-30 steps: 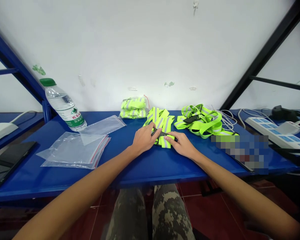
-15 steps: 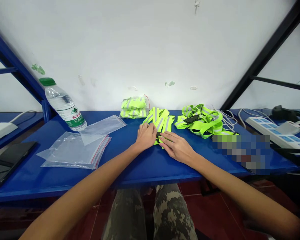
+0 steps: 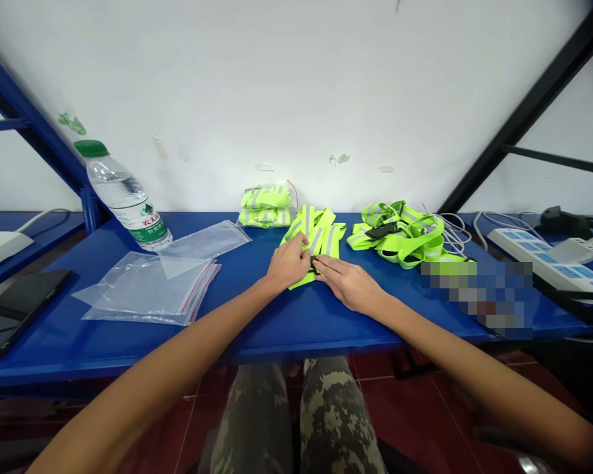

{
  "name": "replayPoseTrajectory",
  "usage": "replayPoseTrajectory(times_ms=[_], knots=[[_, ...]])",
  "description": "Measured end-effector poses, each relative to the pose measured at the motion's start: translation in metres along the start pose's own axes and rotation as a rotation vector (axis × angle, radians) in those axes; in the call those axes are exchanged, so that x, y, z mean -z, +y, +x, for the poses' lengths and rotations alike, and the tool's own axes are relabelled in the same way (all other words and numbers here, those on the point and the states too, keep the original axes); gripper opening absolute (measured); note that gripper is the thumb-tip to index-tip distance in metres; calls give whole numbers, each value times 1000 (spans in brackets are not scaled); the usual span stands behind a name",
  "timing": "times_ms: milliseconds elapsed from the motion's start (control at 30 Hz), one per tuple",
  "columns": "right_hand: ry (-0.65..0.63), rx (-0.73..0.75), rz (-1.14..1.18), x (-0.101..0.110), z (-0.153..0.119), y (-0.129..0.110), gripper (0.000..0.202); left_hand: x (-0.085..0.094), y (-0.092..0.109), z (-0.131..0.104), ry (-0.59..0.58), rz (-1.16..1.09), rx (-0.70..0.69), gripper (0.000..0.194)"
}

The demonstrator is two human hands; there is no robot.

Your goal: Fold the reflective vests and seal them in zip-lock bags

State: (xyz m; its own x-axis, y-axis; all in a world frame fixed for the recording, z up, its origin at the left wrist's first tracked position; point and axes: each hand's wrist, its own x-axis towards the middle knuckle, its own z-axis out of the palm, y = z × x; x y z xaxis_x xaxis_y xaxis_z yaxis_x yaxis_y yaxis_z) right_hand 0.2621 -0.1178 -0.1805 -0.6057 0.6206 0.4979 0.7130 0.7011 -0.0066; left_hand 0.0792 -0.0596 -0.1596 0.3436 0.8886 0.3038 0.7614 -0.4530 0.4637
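Observation:
A folded neon-yellow reflective strap [image 3: 330,242] with grey stripes lies on the blue table in front of me. My left hand [image 3: 289,264] is on its left side, fingers curled in on the strap. From the right, my right hand [image 3: 348,283] rests with fingers stretched out, fingertips on a small black buckle [image 3: 313,263] at the near end of the folds. The fingers partly cover this buckle. A looser heap of similar reflective straps [image 3: 410,240] sits to the right, a black buckle among them.
Clear bags holding folded yellow straps [image 3: 265,205] are stacked by the wall. Flat clear zip bags [image 3: 143,289] lie at left near a water bottle [image 3: 128,201] and a black phone-like device [image 3: 24,309]. A power strip [image 3: 548,260] and white cables [image 3: 454,237] are at right.
My left hand's fingers have shifted slightly on the strap, and more yellow strap shows below the buckle. My right hand stays at the buckle. The camera view has tilted a little.

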Motion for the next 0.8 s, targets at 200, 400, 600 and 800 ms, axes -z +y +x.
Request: replayPoseTrajectory(times_ms=[200,400,600,800], knots=[[-82,62,-70,1,9,1,50,0,3,5,7,91,60,24],[-148,62,-23,2,20,13,66,1,3,11,27,13,196,22],[-196,100,-2,2,35,22,55,-2,3,12,89,-152,246,29],[-144,83,49,-5,36,23,48,2,0,4,129,-181,98,34]])
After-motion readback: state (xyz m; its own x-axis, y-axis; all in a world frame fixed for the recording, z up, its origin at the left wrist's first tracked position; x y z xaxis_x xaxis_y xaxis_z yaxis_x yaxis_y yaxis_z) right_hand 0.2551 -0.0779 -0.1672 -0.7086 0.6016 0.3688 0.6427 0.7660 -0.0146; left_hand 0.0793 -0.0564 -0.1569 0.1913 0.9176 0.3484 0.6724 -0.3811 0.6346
